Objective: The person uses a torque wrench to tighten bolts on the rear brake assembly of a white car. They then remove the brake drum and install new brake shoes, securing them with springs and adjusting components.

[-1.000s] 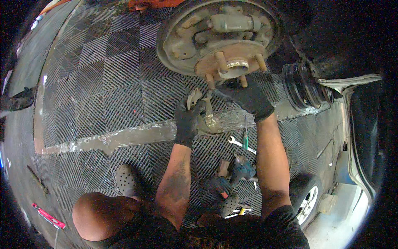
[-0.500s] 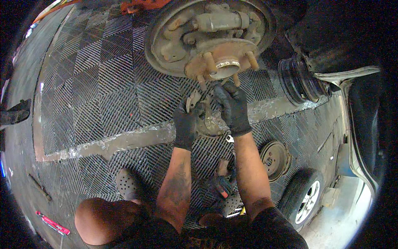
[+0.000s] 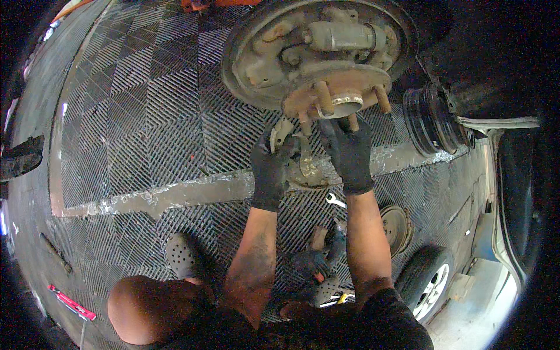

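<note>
I count two gloved hands [image 3: 269, 172] [image 3: 351, 154] | one curved metal piece [image 3: 282, 130] | one hub [image 3: 297, 100] | four visible wheel studs [image 3: 382, 100] | one black wheel rim [image 3: 422, 119] | one tyred wheel [image 3: 429, 291] | one wrench [image 3: 335, 200] | two clogs [image 3: 181, 255]

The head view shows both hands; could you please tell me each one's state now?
Left hand: closed on a curved metal part.
Right hand: partly hidden by the wheel hub; its grip cannot be told.

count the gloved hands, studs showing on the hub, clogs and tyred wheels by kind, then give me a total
Gloved hands: 2
Studs showing on the hub: 4
Clogs: 2
Tyred wheel: 1
Total: 9
</note>
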